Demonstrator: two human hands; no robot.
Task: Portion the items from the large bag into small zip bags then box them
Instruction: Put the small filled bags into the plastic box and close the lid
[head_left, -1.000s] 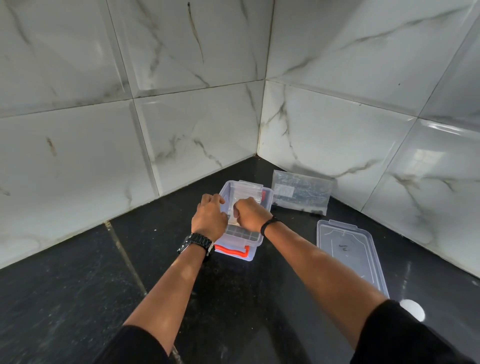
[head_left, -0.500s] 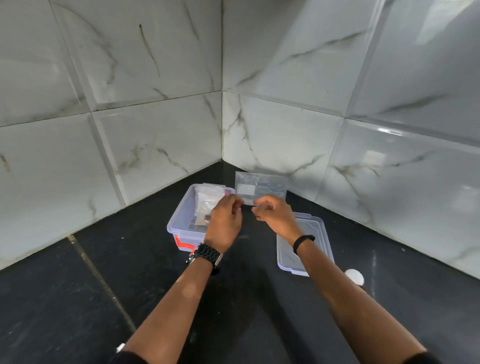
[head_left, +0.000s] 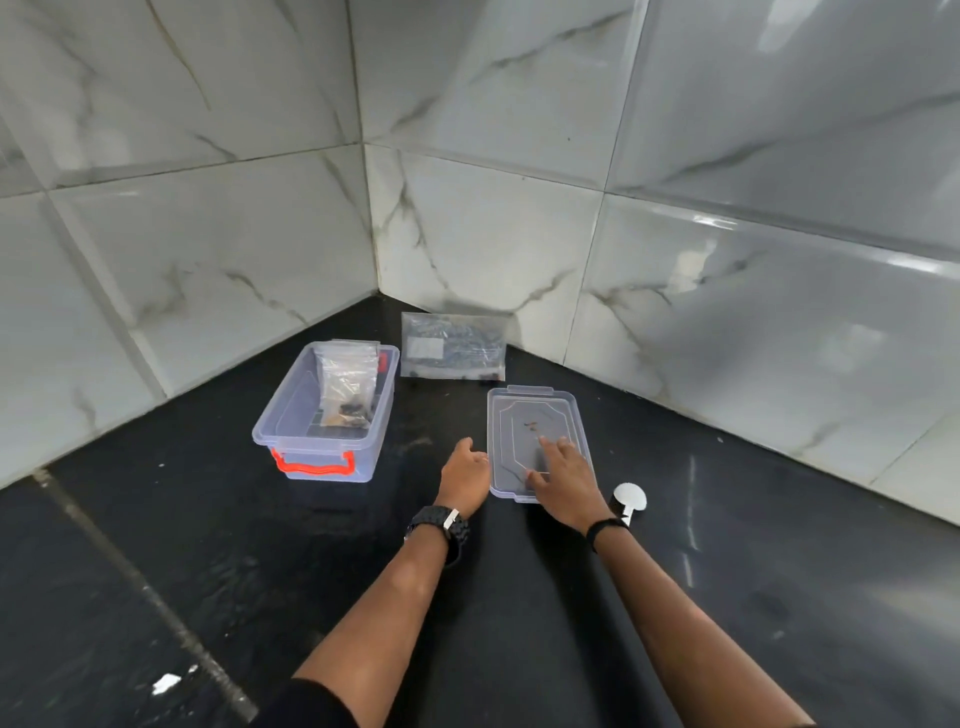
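Two marble-tiled walls (head_left: 208, 234) corner a black floor (head_left: 156, 571).

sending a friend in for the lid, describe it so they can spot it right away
Start at the corner where the two marble-tiled walls meet the black floor. The large bag leans on the wall there; just in front lies the lid, under the right hand. Unlike the open box with its orange handle, it is flat.
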